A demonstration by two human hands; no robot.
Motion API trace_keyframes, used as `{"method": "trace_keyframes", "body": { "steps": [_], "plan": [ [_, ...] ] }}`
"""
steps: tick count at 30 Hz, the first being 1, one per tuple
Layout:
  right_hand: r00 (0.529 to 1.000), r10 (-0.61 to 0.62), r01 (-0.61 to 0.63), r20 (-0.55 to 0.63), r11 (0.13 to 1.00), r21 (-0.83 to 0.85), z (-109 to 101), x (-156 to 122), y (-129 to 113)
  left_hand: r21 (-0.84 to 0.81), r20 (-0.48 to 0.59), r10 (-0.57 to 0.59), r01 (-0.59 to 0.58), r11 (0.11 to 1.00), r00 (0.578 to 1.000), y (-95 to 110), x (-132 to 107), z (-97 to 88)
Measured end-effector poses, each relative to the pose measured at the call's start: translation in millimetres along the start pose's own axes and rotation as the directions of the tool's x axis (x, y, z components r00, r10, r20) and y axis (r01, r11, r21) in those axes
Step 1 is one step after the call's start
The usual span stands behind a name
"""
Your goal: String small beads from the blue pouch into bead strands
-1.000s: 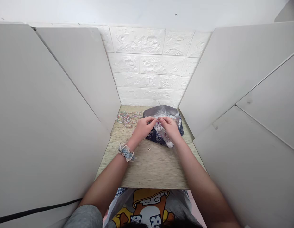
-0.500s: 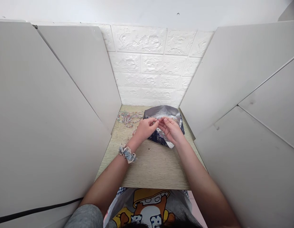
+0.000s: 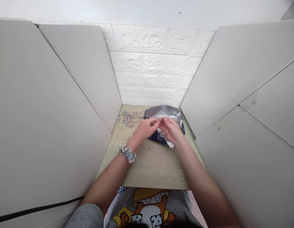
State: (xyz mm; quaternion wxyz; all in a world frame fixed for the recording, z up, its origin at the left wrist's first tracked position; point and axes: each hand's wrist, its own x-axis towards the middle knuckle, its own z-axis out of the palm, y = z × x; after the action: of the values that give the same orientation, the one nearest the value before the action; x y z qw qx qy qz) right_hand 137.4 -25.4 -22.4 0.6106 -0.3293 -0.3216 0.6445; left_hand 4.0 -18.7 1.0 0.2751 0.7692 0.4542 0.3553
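My left hand (image 3: 145, 129) and my right hand (image 3: 172, 129) meet fingertip to fingertip above a silvery foil bag (image 3: 164, 112) with a dark blue patterned front. Both hands are closed in a pinch on something tiny between them that I cannot make out. A pile of coloured beaded strings (image 3: 128, 117) lies on the tabletop to the left of the bag, beyond my left hand. A frilly scrunchie (image 3: 128, 153) sits on my left wrist.
The narrow wooden tabletop (image 3: 151, 167) is boxed in by white panels on the left (image 3: 66, 104) and right (image 3: 232, 104) and a white brick wall (image 3: 151, 69) behind. A tiny bead-like piece (image 3: 149, 148) lies near the bag. A black cable (image 3: 35, 209) runs low left.
My hands have drawn closer together over the bag, and my right hand has turned with its fingers curled towards the left hand's pinch. The view has drifted slightly.
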Motion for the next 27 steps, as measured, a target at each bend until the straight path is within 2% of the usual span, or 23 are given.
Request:
{"method": "trace_keyframes", "body": {
  "steps": [27],
  "plan": [
    [1.000,0.016,-0.016,-0.010,0.999,-0.032,-0.4,-0.4,1.7,0.031,0.015,0.010,-0.010,0.999,1.000,-3.6,0.6,0.8]
  ]
}}
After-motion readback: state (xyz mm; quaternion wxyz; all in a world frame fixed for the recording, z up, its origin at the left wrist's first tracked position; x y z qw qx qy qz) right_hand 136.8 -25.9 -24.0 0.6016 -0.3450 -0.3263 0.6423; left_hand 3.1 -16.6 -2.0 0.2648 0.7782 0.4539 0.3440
